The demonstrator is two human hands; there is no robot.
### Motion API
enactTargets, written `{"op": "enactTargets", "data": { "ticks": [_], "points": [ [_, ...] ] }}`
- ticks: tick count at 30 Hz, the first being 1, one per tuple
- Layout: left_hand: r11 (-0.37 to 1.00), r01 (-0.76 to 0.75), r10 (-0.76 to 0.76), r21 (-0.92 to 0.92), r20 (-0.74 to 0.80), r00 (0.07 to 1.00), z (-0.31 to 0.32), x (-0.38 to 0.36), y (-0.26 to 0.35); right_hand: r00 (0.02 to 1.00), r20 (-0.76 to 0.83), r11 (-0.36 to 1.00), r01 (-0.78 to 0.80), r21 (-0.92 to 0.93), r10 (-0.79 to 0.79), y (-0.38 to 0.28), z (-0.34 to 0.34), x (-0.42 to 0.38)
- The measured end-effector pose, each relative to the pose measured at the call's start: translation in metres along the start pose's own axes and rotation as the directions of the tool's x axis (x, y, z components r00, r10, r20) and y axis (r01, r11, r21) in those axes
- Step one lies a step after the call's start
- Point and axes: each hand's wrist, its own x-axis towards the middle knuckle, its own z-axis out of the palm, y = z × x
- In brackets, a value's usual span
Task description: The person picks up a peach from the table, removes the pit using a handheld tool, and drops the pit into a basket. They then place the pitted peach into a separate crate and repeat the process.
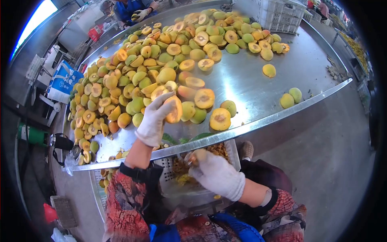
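My left hand (155, 119), in a white glove, holds a halved orange-yellow fruit (174, 109) by its edge above the metal table (258, 92). My right hand (217, 173), gloved too, is closed over the crate (234, 155) below the table's front edge. Something brownish shows at its fingertips, too blurred to name. A large heap of halved fruits (137, 72) covers the left and middle of the table. Several halves, one with its cut face up (220, 119), lie right of my left hand.
A white basket (278, 16) stands at the table's back right. Across the table a person in blue (133, 10) wears gloves. Two green-yellow fruits (287, 101) sit near the right front edge. A blue bag (64, 82) and green cylinder (34, 134) are at the left.
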Motion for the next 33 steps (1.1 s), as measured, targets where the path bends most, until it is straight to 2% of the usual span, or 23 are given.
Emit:
{"op": "enactTargets", "data": {
  "ticks": [1,4,5,8,11,14,17,20,23,28,31,33],
  "points": [
    [0.985,-0.006,0.013,-0.175,0.037,0.999,-0.001,-0.015,0.001,0.998,-0.047,0.999,-0.04,-0.007,0.039,-0.004,-0.002,0.002],
    [0.915,0.04,-0.063,-0.401,-0.045,0.997,0.006,-0.057,-0.009,0.998,-0.049,0.994,-0.042,0.098,0.047,-0.011,-0.001,0.006],
    [0.872,0.078,-0.121,-0.484,-0.06,0.991,0.006,-0.069,-0.016,0.997,-0.004,0.994,-0.072,0.085,0.072,-0.012,0.001,0.006],
    [0.84,0.069,-0.093,-0.538,-0.018,0.996,0.011,-0.097,-0.024,1.0,0.019,1.0,-0.006,0.019,0.006,-0.011,0.014,0.008],
    [0.877,0.029,-0.071,-0.48,-0.071,0.995,0.012,-0.115,-0.029,0.999,0.045,1.0,0.014,-0.006,-0.014,-0.014,0.022,0.008],
    [0.92,-0.01,-0.049,-0.392,-0.139,0.989,0.015,-0.126,-0.027,0.994,0.103,0.999,-0.032,-0.009,0.032,-0.019,0.027,0.007],
    [0.922,-0.036,-0.031,-0.385,-0.166,0.986,0.013,-0.133,-0.031,0.999,0.045,0.999,0.022,-0.037,-0.02,-0.004,0.047,0.004],
    [0.937,-0.069,0.007,-0.341,-0.181,0.984,0.013,-0.136,-0.035,0.997,0.041,0.998,0.062,0.005,-0.062,-0.003,0.052,-0.001],
    [0.939,-0.083,0.02,-0.333,-0.187,0.982,0.016,-0.139,-0.037,0.991,0.119,0.979,0.036,0.202,-0.061,-0.012,0.044,-0.007],
    [0.941,-0.042,-0.016,-0.336,-0.166,0.986,0.023,-0.148,-0.028,0.986,0.155,0.967,0.015,0.255,-0.056,-0.013,0.046,-0.015],
    [0.969,-0.067,0.043,-0.239,-0.107,0.993,0.02,-0.151,-0.025,0.984,0.162,0.961,0.026,0.277,-0.073,-0.01,0.052,-0.02],
    [0.989,-0.026,0.01,-0.142,-0.112,0.994,0.019,-0.153,-0.024,0.985,0.152,0.957,0.034,0.288,-0.081,-0.008,0.057,-0.026]
  ]
}}
